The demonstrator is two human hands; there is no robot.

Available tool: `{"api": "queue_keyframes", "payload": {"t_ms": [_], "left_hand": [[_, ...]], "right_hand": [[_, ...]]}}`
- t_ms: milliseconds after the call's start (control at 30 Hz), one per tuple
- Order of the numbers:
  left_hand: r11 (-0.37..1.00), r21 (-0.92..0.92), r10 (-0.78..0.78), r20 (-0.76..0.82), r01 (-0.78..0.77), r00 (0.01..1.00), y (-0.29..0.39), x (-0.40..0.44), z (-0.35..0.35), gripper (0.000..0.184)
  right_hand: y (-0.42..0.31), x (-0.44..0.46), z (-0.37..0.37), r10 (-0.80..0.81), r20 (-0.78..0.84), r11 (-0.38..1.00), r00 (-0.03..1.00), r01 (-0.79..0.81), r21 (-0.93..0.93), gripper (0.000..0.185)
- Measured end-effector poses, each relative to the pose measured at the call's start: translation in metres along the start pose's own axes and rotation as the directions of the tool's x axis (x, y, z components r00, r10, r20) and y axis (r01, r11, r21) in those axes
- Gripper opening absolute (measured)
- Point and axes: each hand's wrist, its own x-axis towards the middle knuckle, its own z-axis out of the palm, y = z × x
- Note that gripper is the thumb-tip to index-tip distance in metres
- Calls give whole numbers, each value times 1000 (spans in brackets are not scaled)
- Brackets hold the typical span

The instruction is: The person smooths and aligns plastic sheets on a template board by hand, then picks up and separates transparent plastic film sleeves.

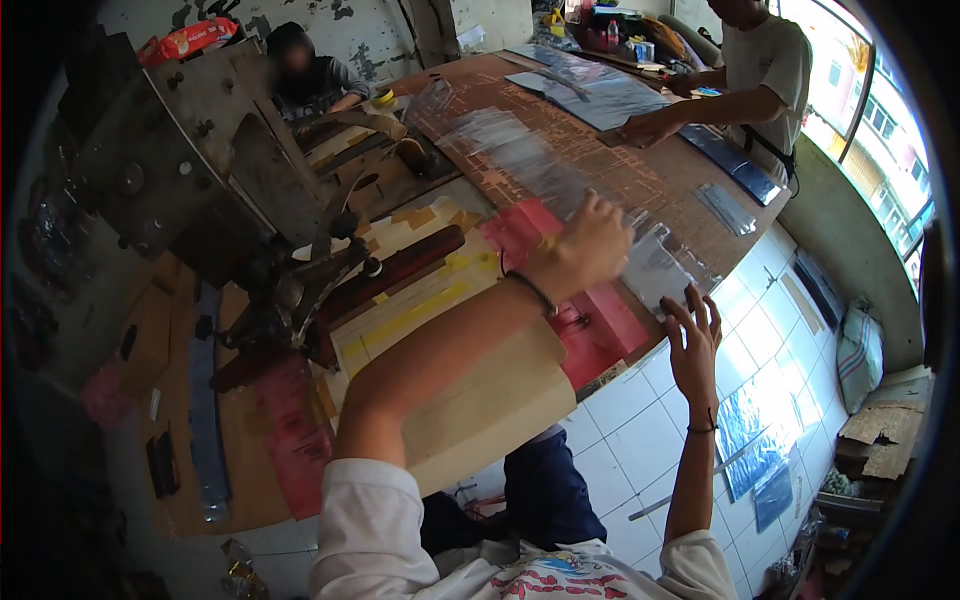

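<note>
While the left hand [580, 250] curls its fingers above the clear plastic sheets [655, 265] at the table's near right corner, the right hand [694, 340] is held at their outer side, fingers bent and spread apart. Whether either hand pinches the plastic cannot be told. The sheets lie on the brown table [650, 175], partly hidden by the left hand. Just beside them, a red sheet [610, 325] spreads below the left wrist, and a pale board [490, 400] under the left forearm reaches out over the person's lap. More clear plastic [505, 145] runs along the table's middle toward its far end. A bundle of clear strips [727, 208] lies near the table's right edge, where a co-worker [765, 85] stands with one hand [645, 128] near a silvery sheet [585, 98]. Left of the table looms a dark metal machine [165, 150], a red packet [190, 40] on top.
</note>
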Motion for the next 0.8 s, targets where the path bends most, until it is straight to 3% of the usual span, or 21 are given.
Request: {"api": "queue_keyframes", "payload": {"t_ms": [67,167,200,233,267,300,333,367,400,467,567,600,700,733,800], "left_hand": [[992,3,127,-40,-127,991,39,-49,-45,28],[961,-124,247,-23,-248,969,73,-150,-135,18],[936,-274,248,69,-221,966,76,-185,-162,16],[895,-411,256,156,-173,954,75,-220,-186,14],[851,-525,176,236,-27,956,68,-256,-208,8],[743,-653,-5,217,149,976,57,-295,-223,5],[715,-605,-194,310,350,931,43,-335,-244,6],[621,-559,-443,328,549,834,32,-383,-252,10],[389,-474,-745,343,790,572,33,-433,-255,24],[-35,-242,-965,262,970,31,18,-547,-236,52],[-37,54,-998,-49,998,-35,27,-661,-196,77],[-96,70,-992,81,993,-102,32,-670,-192,78],[-86,131,-996,15,988,-89,41,-672,-179,65],[-42,84,-999,-30,996,-40,42,-676,-172,57],[4,180,-999,-42,984,11,40,-673,-171,50]], "right_hand": [[-5,6,2,19,15,1000,1000,-19,-12,29],[3,8,2,-30,-132,995,991,43,94,26],[0,4,-1,-27,-183,991,983,51,127,24],[5,-1,-2,-36,-230,987,973,72,147,23],[0,-9,-7,21,-242,980,970,27,196,22],[4,-16,-7,33,-262,967,964,35,253,21],[9,-24,-7,19,-272,950,962,67,305,22],[1,-30,-10,29,-281,952,959,59,300,22],[1,-35,-9,13,-274,945,962,78,319,22],[-10,-39,-5,-12,-263,936,965,103,337,22],[-45,-31,1,-88,-197,897,976,164,411,22],[-64,-27,1,-138,-184,858,973,210,468,22],[-143,-26,-10,-389,-216,737,895,443,511,22],[-163,-30,-9,-438,-199,683,877,469,560,21],[-207,-44,-14,-520,-140,610,843,480,630,20]]}}
